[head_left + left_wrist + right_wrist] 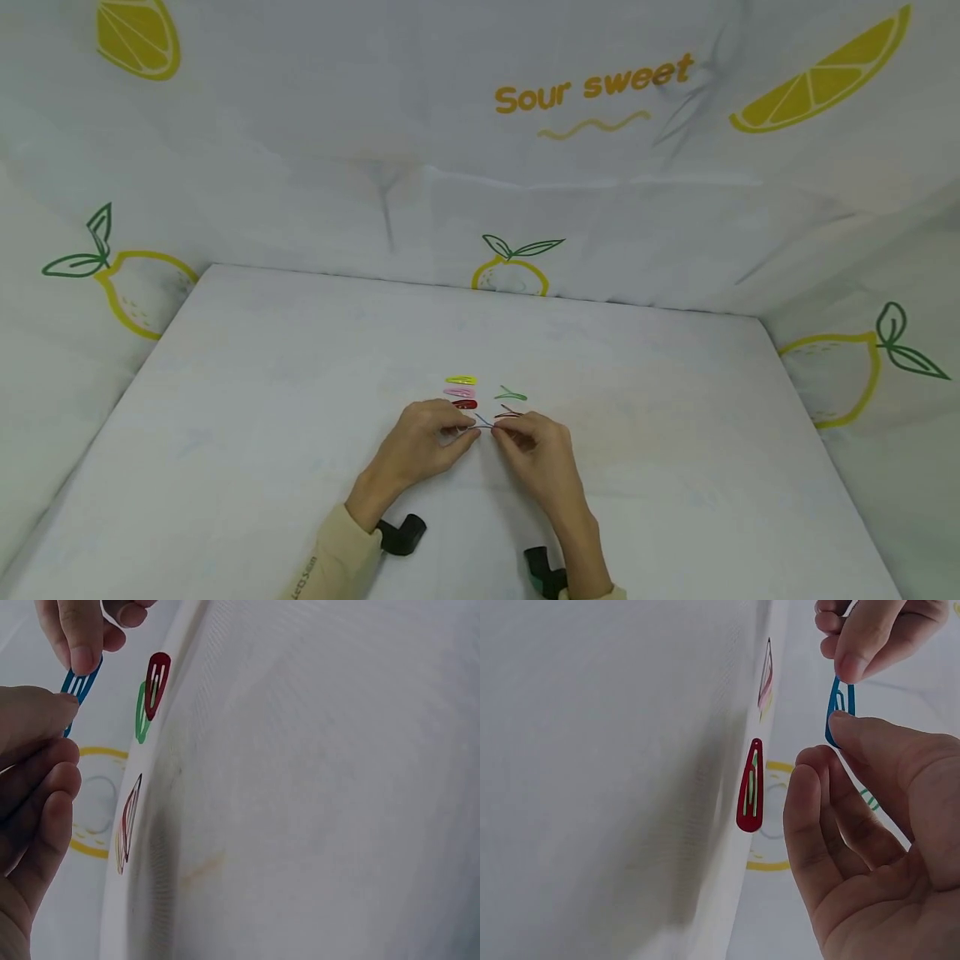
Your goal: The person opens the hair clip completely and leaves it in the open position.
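A blue snap hair clip [831, 716] is held between both hands, over the table. My left hand [431, 437] pinches one end of it between thumb and fingers. The other end is pinched by my right hand [536, 446], whose remaining fingers curl loosely in the right wrist view. Seen from the head, the clip's two strips spread apart in a narrow V. Just beyond the hands, a red clip [465, 404] lies flat by the left fingers, and a dark red clip [508, 412] with its strips apart lies by the right fingers, partly covered by them.
Behind the red clip lie a pink clip [460, 392] and a yellow clip [461, 380]. A green clip [512, 395], strips apart, lies behind the dark red one. The white table [262, 400] meets lemon-printed cloth walls [300, 108] at the back and sides.
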{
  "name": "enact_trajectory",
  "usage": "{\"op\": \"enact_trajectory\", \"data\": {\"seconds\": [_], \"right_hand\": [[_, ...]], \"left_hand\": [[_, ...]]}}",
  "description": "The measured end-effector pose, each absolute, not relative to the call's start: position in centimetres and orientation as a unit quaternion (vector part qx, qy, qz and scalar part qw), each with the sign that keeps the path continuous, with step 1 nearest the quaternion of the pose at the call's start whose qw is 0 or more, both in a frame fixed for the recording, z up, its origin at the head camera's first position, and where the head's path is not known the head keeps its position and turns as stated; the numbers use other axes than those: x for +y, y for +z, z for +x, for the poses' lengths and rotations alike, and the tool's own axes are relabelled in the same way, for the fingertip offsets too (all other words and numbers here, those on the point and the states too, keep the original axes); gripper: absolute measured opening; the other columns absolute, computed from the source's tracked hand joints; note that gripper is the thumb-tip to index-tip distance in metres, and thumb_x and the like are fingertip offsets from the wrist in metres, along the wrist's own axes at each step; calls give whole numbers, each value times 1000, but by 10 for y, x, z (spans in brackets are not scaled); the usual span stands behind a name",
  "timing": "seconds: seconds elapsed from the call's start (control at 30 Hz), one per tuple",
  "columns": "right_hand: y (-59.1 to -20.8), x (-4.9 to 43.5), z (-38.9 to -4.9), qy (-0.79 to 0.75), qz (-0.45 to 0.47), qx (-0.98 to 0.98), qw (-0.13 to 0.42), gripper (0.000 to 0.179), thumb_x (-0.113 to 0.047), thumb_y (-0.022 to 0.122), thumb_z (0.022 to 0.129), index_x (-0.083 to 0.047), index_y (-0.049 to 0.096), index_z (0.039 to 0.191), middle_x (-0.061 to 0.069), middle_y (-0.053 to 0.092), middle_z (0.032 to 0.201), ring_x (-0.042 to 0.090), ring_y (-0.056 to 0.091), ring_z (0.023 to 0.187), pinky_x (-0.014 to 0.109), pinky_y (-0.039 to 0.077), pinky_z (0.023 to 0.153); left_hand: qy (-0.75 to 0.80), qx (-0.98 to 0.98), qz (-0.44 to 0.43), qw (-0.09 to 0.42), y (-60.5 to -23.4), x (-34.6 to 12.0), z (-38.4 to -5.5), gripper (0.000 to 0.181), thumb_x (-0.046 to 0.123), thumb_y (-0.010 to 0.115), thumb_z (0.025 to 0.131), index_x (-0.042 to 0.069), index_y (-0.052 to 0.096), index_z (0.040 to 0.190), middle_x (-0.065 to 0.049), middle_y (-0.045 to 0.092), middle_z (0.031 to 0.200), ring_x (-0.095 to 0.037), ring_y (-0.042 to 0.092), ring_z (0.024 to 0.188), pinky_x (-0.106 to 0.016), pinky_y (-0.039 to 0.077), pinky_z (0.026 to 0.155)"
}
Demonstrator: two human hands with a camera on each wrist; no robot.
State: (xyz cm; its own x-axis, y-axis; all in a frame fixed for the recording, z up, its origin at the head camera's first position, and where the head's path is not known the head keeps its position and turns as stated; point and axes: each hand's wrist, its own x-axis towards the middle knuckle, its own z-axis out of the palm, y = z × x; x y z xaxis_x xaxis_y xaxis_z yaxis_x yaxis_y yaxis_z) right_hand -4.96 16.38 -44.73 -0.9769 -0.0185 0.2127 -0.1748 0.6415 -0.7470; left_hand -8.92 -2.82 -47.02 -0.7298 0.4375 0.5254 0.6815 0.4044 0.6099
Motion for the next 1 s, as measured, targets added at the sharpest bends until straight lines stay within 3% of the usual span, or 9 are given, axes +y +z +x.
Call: {"op": "enact_trajectory", "data": {"seconds": [0.3,0.57,1.0], "right_hand": [[-446,170,-46,414,30,-905,93,9,3,80,83,-2,82,91,5,75,79,5,64,68,16,54,61],[-447,181,-44,416,0,-904,95,10,6,80,81,1,81,90,8,75,77,7,65,66,17,54,61],[-451,191,-44,419,-54,-904,58,6,5,79,82,2,80,88,11,75,79,7,65,65,16,52,60]], "left_hand": [[-420,-829,-346,128,-471,-17,-89,6,3,82,82,6,81,86,1,78,79,-6,66,69,-16,53,67],[-405,-839,-343,124,-476,1,-88,7,2,80,81,8,81,83,3,73,72,-5,59,66,-14,48,66],[-410,-858,-298,84,-482,21,-84,5,2,79,82,7,81,82,1,71,72,-3,55,65,-11,44,61]]}}
